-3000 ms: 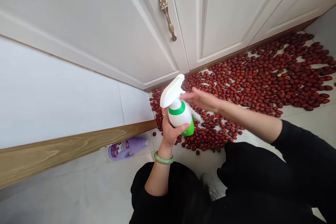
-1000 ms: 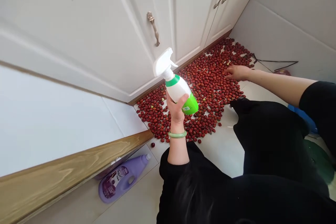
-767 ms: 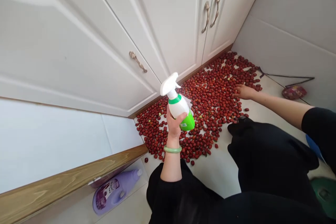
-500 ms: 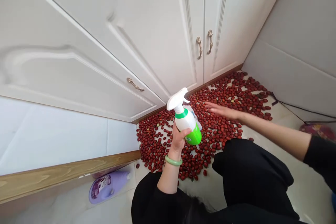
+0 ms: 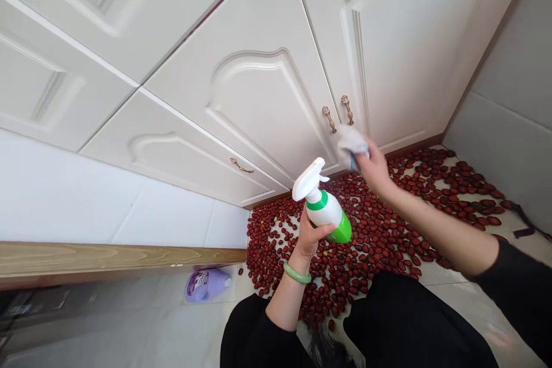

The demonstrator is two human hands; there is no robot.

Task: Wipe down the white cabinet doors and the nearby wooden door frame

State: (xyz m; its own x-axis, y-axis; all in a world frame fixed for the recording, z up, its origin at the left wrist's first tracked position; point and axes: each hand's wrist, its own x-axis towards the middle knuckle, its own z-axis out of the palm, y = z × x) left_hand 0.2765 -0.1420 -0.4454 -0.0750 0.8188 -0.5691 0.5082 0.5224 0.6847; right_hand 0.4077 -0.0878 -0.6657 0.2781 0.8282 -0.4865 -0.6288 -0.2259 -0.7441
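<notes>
My left hand is wrapped round the body of a white and green spray bottle, which tilts with its trigger head up and to the left. In my right hand is a pale cloth with a blue edge, slightly smeared by motion. The cloth is in front of the lower part of the white cabinet doors, just below two metal handles. I cannot tell whether it touches the door.
Many red dates cover the floor between my knees and the cabinet. A purple bottle lies on the left floor beside a wooden ledge. At right stands a grey-white wall, with a dark cord near its foot.
My right hand was stretched over the dates; now it is raised at the cabinet doors holding the cloth. The cloth was beside the spray bottle before. The view has shifted, showing more cabinet.
</notes>
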